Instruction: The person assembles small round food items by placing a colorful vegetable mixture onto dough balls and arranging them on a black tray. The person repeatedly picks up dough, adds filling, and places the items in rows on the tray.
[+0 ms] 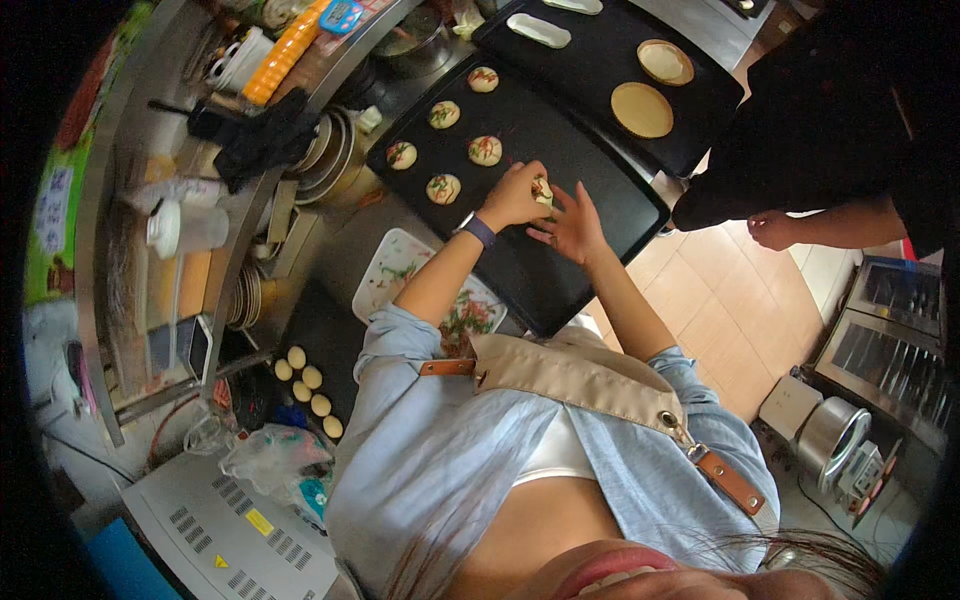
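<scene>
My left hand [515,196], with a band on its wrist, pinches a dough ball [541,190] topped with green and red shreds over a black baking tray [600,200]. Just to its right is my right hand [572,228], fingers spread and close to the dough; whether they touch it is unclear. Several similar topped dough balls [485,151] sit apart from one another on the tray's left half. Below my left forearm, a white shallow tray [372,283] holds loose red and green shreds [468,318], partly hidden by my arm.
Behind, another black tray [590,90] carries two round pastry shells [642,109] and pale long pieces [538,31]. Plain dough balls [312,377] lie at lower left, near a cluttered metal shelf [225,255]. A person in black [820,120] stands at right, one hand [772,230] hanging low.
</scene>
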Demonstrator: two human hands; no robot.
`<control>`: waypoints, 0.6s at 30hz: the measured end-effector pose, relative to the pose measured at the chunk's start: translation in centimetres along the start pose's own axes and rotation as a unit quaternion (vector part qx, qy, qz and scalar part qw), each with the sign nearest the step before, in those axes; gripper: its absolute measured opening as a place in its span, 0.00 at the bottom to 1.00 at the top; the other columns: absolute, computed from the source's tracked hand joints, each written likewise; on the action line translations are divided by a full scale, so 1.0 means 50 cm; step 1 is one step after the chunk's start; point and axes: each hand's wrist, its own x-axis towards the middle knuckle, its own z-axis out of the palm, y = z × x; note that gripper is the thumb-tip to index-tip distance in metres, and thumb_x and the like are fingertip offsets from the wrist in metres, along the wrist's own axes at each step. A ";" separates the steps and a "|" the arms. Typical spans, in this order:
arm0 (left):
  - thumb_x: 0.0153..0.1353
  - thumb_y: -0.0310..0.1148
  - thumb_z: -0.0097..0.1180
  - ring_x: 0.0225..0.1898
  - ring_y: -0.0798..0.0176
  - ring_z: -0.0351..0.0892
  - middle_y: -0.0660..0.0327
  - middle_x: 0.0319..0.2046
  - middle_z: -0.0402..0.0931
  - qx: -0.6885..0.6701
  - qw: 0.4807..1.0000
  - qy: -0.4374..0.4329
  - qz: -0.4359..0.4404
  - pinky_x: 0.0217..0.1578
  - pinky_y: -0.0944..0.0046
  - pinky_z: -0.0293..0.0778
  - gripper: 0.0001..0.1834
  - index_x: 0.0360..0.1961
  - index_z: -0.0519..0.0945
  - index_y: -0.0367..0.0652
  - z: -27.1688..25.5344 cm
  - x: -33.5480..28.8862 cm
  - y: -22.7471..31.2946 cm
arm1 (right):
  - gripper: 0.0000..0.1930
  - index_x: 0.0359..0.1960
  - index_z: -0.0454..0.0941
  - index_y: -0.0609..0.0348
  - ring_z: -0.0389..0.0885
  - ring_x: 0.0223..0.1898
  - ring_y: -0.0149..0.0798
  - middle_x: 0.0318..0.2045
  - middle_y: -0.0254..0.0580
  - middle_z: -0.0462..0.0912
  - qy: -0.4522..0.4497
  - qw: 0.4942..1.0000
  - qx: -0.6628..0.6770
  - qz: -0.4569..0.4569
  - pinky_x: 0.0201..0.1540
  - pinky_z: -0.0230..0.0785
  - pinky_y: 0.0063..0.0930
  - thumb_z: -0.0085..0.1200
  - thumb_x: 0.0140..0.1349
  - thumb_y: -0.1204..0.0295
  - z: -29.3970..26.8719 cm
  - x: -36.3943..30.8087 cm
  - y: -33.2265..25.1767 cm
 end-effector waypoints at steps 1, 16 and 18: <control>0.37 0.34 0.71 0.45 0.44 0.73 0.50 0.39 0.72 -0.001 1.000 -0.004 -0.002 0.43 0.51 0.73 0.30 0.44 0.72 0.45 0.004 0.035 -0.012 | 0.39 0.72 0.47 0.53 0.69 0.60 0.57 0.65 0.56 0.63 0.006 1.000 0.005 -0.009 0.61 0.65 0.47 0.34 0.68 0.40 -0.009 0.001 -0.007; 0.40 0.45 0.74 0.49 0.41 0.72 0.44 0.46 0.71 0.153 0.977 0.089 -0.119 0.52 0.50 0.71 0.44 0.57 0.66 0.42 0.049 0.343 -0.171 | 0.26 0.58 0.68 0.63 0.75 0.55 0.50 0.56 0.55 0.74 0.099 0.951 0.293 -0.006 0.62 0.67 0.45 0.39 0.72 0.52 -0.173 -0.070 0.024; 0.41 0.49 0.73 0.52 0.39 0.72 0.41 0.51 0.70 0.155 0.980 0.092 -0.089 0.54 0.50 0.71 0.50 0.63 0.62 0.40 0.046 0.349 -0.188 | 0.25 0.58 0.68 0.63 0.76 0.54 0.49 0.55 0.54 0.76 0.096 0.951 0.295 -0.007 0.61 0.67 0.45 0.41 0.71 0.53 -0.188 -0.066 0.028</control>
